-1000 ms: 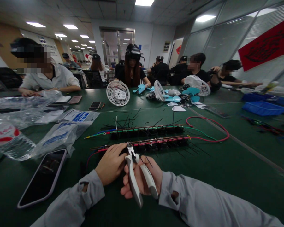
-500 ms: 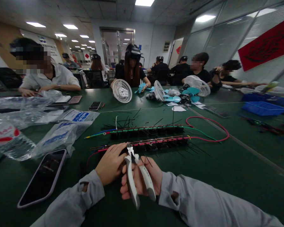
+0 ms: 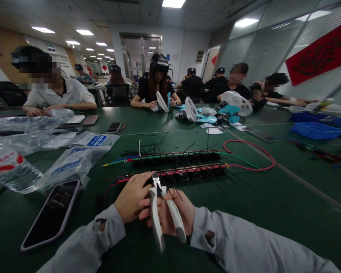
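My right hand (image 3: 177, 212) holds a pair of diagonal cutters (image 3: 157, 203) with white and grey handles spread apart. Their jaws point away from me, at the near wired strip (image 3: 199, 170), a long black row with a red wire and thin black cable-tie tails sticking out. Over that strip's left end lies my left hand (image 3: 133, 197), fingers bent round it; what the fingertips grip is hidden. Just beyond runs a second black strip (image 3: 176, 154) with green and blue wires and a white tie standing up.
A phone (image 3: 52, 214), water bottle (image 3: 13, 167) and plastic bags (image 3: 76, 155) lie at left. A red wire loop (image 3: 273, 161) curves out at right, near a blue tray (image 3: 316, 131). Across the table, a co-worker handles a white fan cover (image 3: 162, 101) near blue fan blades (image 3: 230, 110).
My right fingers have shifted up and straightened past the left handle, and the cutters have moved slightly left. The co-worker opposite has turned the fan cover edge-on and moved it right.
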{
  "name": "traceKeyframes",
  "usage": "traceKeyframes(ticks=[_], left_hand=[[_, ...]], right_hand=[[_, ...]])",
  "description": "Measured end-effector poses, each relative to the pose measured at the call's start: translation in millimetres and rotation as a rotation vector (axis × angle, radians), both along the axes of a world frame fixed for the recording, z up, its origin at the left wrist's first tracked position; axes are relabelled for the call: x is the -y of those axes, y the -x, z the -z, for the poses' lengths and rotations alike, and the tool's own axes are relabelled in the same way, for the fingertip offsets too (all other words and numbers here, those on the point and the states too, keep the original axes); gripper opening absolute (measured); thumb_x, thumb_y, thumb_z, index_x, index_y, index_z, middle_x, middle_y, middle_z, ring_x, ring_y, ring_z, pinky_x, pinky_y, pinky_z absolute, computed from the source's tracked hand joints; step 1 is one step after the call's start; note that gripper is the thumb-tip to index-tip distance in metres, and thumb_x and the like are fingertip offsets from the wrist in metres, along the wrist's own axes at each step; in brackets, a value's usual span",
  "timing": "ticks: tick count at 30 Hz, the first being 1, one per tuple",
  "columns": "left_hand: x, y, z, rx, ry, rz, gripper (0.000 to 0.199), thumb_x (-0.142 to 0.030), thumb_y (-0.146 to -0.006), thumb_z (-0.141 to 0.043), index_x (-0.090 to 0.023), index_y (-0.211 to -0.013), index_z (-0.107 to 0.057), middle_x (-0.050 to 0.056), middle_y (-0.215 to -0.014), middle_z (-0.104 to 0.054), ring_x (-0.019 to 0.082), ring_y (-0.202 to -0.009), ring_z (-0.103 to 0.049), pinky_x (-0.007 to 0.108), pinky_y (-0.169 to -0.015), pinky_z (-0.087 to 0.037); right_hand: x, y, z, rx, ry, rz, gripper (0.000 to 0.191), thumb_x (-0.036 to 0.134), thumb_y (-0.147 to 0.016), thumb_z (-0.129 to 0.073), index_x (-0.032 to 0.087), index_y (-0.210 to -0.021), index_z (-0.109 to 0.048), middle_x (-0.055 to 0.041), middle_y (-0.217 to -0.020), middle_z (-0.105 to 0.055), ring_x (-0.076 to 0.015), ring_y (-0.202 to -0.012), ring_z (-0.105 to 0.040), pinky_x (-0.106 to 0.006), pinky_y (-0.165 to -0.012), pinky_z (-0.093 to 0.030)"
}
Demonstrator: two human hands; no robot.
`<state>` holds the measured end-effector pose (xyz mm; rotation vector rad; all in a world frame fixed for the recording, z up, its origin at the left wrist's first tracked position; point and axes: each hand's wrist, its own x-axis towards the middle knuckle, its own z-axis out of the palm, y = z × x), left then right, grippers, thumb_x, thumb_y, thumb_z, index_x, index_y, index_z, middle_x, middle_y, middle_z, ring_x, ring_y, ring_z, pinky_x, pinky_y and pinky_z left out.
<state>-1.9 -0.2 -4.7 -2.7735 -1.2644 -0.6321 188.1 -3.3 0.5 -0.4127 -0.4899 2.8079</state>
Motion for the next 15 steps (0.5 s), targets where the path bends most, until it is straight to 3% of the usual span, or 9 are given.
traceKeyframes(ticks=[8, 15], left_hand=[[2.3, -2.6, 0.3, 0.038, -0.019, -0.039, 0.030, -0.008, -0.076, -0.050, -0.016, -0.103, -0.061, 0.013, -0.132, -0.048, 0.028, -0.123, -0.042, 0.047, -0.102, -0.034], [1.8, -3.5, 1.5, 0.048, -0.025, -0.043, 0.027, -0.009, -0.079, -0.049, -0.016, -0.101, -0.062, 0.012, -0.131, -0.050, 0.027, -0.122, -0.044, 0.047, -0.101, -0.036]], right_hand=[[2.6, 1.8, 1.7, -0.022, -0.027, 0.033, 0.044, 0.039, -0.067, -0.039, 0.010, -0.095, -0.055, -0.0126, -0.080, -0.062, -0.0210, -0.075, -0.055, -0.034, -0.068, -0.038], [3.0, 1.6, 1.9, -0.042, -0.065, -0.010, 0.045, 0.043, -0.065, -0.041, 0.009, -0.091, -0.055, -0.0105, -0.076, -0.060, -0.0214, -0.075, -0.055, -0.033, -0.070, -0.037]])
